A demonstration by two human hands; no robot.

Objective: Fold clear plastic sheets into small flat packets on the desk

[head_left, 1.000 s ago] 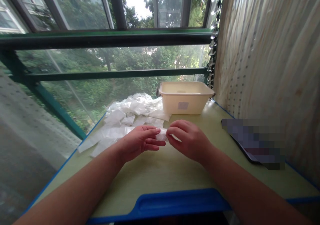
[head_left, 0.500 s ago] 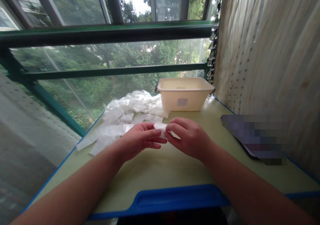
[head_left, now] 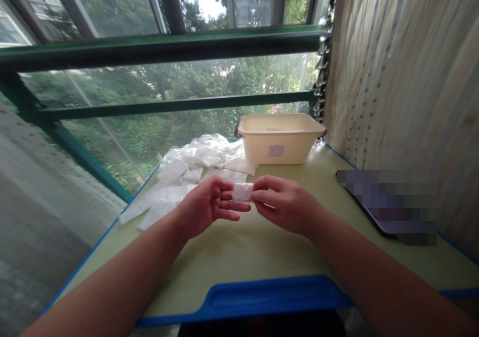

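A small white folded packet [head_left: 242,191] is held between both hands above the middle of the yellow-green table [head_left: 239,257]. My left hand [head_left: 205,204] pinches its left end with curled fingers. My right hand [head_left: 284,202] pinches its right end between thumb and fingers. Behind my left hand lies a heap of white and clear plastic packets [head_left: 190,169], spread toward the table's left edge.
A cream plastic tub [head_left: 279,138] stands at the far edge of the table by the window. A blurred dark flat object [head_left: 389,204] lies at the right against a curtain. A blue rim [head_left: 262,297] runs along the near edge. Green window bars stand behind.
Both hands have risen slightly with the packet and the left fingers have curled in more; the view has shifted a little.
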